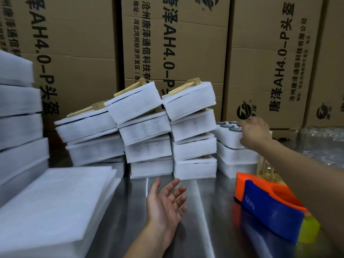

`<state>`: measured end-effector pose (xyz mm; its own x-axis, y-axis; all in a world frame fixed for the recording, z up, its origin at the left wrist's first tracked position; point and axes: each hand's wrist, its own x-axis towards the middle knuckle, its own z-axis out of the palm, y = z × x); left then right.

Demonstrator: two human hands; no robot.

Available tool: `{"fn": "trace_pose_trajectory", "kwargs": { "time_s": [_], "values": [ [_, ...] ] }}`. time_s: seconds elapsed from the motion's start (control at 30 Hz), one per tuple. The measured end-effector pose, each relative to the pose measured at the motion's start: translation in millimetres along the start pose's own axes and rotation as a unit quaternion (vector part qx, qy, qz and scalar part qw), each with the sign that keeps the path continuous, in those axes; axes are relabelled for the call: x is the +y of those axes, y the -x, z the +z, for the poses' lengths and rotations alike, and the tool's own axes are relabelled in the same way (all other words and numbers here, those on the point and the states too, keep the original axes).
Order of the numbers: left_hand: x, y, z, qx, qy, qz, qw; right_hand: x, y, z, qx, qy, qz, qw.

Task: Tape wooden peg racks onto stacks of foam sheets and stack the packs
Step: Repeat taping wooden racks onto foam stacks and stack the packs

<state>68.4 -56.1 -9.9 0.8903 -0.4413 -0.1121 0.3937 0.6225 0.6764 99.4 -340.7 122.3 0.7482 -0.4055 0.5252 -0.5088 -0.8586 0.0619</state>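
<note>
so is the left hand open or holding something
Open: the left hand is palm up above the steel table, fingers spread and relaxed, nothing in it.

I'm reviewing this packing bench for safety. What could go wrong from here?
1. The tilted packs atop the middle stacks could slide off with a nudge.
2. The right hand grips the top pack of the right stack; a shove may bump those leaning stacks.
3. The right forearm crosses above the tape dispenser; pulling back might knock it.
</note>
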Motion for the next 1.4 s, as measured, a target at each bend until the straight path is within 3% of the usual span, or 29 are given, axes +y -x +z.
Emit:
{"fn": "trace_pose_trajectory", "kwargs": {
  "time_s": [0.13,0.3,0.47,0.67,0.97,1.17,1.4],
  "values": [
    [-1,-1,-1,0.001,-0.011,0.001,1.0,8,0,23,-0.083,0.037,-0.014,0.996],
    [-1,-6,-4,0.027,-0.016,0.022,0.999,14,-5,36,-0.082,0.016,-0.017,0.996],
    [-1,-8,-6,0.034,-0.021,0.035,0.999,27,-4,36,-0.027,0.055,-0.092,0.994],
    [0,-6,-3,0.026,-0.042,0.043,0.998,39,-1,31,-0.025,0.026,-0.122,0.992],
    [-2,-5,-2,0.001,-0.087,0.038,0.996,37,18,11,0.064,-0.06,-0.075,0.993],
    [-1,-3,-1,-0.001,-0.095,0.034,0.995,28,72,-36,0.16,-0.066,-0.112,0.978],
    [8,1,-2,0.021,-0.085,0.049,0.995,-3,177,-73,0.2,-0.154,-0.151,0.956]
  ]
}}
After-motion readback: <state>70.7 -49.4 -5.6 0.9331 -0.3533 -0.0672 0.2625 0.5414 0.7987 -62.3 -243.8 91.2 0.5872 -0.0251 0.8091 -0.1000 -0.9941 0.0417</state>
